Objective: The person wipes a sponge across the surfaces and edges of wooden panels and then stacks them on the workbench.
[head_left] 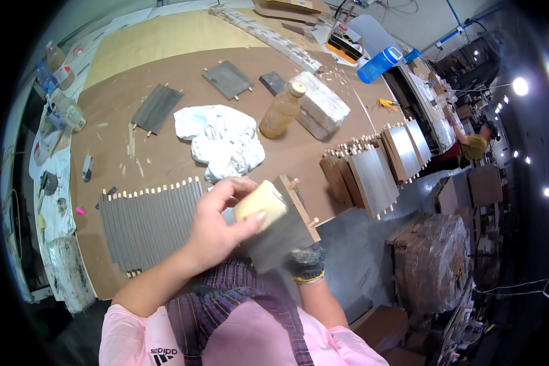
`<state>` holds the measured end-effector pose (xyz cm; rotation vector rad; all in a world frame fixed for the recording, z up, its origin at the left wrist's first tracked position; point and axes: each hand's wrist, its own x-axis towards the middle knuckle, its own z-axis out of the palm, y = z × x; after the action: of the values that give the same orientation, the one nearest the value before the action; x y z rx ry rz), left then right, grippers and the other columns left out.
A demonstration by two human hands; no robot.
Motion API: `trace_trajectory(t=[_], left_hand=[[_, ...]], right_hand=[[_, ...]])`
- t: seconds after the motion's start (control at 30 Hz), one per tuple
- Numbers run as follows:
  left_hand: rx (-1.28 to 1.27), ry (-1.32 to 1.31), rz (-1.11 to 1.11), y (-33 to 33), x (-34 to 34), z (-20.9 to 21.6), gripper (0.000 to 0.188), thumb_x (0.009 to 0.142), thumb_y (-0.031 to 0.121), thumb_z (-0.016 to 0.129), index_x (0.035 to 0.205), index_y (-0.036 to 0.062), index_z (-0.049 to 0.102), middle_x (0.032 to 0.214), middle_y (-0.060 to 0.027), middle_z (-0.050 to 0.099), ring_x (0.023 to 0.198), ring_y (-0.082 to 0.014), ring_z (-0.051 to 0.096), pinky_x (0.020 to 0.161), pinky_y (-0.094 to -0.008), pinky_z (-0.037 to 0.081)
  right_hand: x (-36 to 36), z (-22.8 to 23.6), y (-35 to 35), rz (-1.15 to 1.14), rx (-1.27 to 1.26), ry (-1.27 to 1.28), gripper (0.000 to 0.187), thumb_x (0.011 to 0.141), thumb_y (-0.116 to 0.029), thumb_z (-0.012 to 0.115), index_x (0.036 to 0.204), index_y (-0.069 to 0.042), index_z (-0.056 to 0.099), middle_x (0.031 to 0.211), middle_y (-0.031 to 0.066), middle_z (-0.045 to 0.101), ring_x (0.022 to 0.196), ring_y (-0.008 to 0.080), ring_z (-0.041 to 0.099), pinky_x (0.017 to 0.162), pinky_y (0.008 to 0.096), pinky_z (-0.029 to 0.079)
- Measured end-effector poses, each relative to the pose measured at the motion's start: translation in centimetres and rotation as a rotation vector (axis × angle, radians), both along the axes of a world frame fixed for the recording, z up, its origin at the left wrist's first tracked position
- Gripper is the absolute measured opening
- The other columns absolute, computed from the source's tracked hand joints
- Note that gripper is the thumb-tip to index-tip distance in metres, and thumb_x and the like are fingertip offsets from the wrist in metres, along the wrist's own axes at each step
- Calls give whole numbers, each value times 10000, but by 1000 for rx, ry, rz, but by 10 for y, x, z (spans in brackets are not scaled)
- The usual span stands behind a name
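Note:
A pale yellow sponge-like block (263, 206) is gripped by my bare left hand (216, 221), thumb across its near side. The block is over a grey wood-grain board (282, 239); whether they touch I cannot tell. Two wooden dowels stick out of the board's far right edge. My right hand (307, 263), in a dark knit glove with a yellow cuff, holds the board by its lower right side; the fingers are partly hidden. A row of similar doweled boards (151, 222) stands on edge at left, and more boards (373, 180) are stacked at right.
Beyond my hands lie a crumpled white cloth (222, 139), a bottle of amber liquid (280, 113) and a whitish block (323, 107). Two loose boards (157, 108) (228, 79) rest farther back. A blue bottle (379, 64) stands far right. Another person (473, 145) works in the background.

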<state>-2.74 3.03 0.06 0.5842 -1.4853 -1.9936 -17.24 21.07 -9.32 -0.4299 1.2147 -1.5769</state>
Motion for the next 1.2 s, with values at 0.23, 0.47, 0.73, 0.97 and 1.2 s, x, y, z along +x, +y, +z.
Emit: trace_trajectory(t=[0.23,0.47,0.73,0.97,1.2], left_hand=[[-890,100,51,17,-5,20,402,693,166,811,1000,-16,624,947,-149,644,825,-315,603,734,-389,501],[-980,44,156,10,-10,10,403,669,157,806,982,-12,619,899,-148,637,768,-320,597,693,-400,496],[-779,-136,324,-27,-19,-20,370,705,96,772,1004,-30,595,946,-134,617,826,-231,614,769,-325,510],[-884,-156,265,-28,-10,-10,323,738,51,747,1008,-26,589,954,-119,615,855,-190,626,772,-307,507],[-815,-199,279,-29,3,-10,366,730,56,738,1064,-20,606,1028,-116,629,930,-215,628,821,-324,498]], right_hand=[[6,-30,-2,70,-43,572,560,972,-269,657,1420,-3,451,1343,132,556,1205,229,567,1035,368,475],[2,-19,-5,141,-95,558,639,912,-195,725,1443,-11,422,1357,66,559,1213,154,557,1046,320,473],[20,19,-6,19,-212,-69,1197,646,-274,922,1576,-6,219,1504,115,437,1320,227,487,1093,396,443],[14,-7,-3,87,-240,50,1244,605,-326,933,1581,-21,225,1511,142,436,1342,266,481,1109,410,432],[1,60,-39,-142,-370,-601,991,819,-665,633,1528,-36,345,1472,226,466,1302,390,521,1088,546,442]])
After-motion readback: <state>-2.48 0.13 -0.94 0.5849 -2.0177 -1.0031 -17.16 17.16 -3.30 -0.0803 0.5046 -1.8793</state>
